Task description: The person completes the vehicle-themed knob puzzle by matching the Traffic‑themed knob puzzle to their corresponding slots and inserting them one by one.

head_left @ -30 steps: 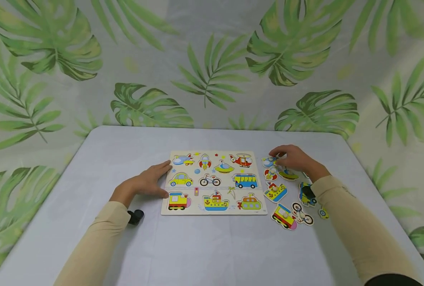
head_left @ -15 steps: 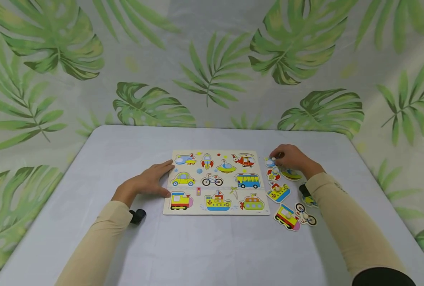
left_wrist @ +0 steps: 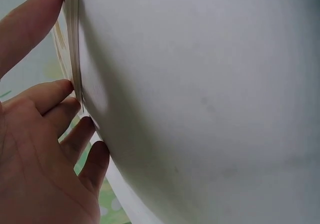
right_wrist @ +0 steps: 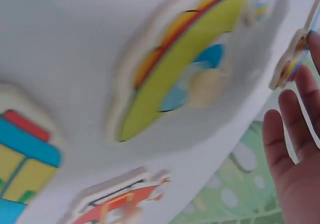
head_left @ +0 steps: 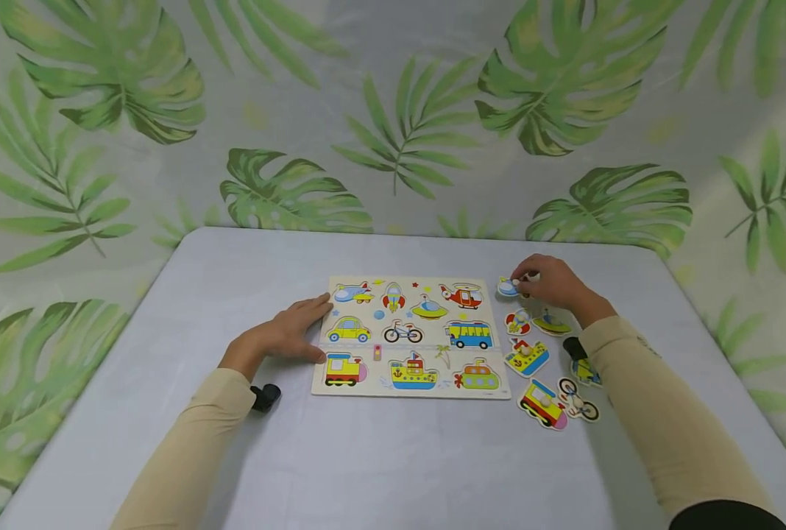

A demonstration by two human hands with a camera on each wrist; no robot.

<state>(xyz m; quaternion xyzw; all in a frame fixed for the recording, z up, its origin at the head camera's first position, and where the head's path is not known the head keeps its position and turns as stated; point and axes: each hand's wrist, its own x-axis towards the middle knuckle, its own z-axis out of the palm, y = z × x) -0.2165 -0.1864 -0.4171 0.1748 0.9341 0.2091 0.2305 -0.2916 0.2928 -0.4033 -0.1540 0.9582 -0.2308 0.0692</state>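
Note:
My left hand (head_left: 285,335) rests at the left edge of a wooden puzzle board (head_left: 366,390) printed with vehicles. In the left wrist view, thumb and fingertips touch the board's edge (left_wrist: 74,39), the fingers (left_wrist: 50,94) loosely extended. My right hand (head_left: 555,283) pinches the airplane puzzle piece (head_left: 508,288) beyond the board's upper right corner. Seen from the right wrist, that airplane piece (right_wrist: 292,59) is tilted up at the fingertips, mostly cut off by the frame. Below the hand lie the rocket piece (head_left: 517,322) and the flying saucer piece (head_left: 552,323).
Right of the board lie a ship piece (head_left: 527,358), a train piece (head_left: 542,405) and a bicycle piece (head_left: 578,401). A bus piece (right_wrist: 30,164) and a red piece with a knob (right_wrist: 117,204) show in the right wrist view. The right sleeve (head_left: 664,412) covers part of this area.
My right hand has closed its grip on the airplane piece and shifted it slightly away from the rocket piece. The view has turned a little. My left hand stays at the board.

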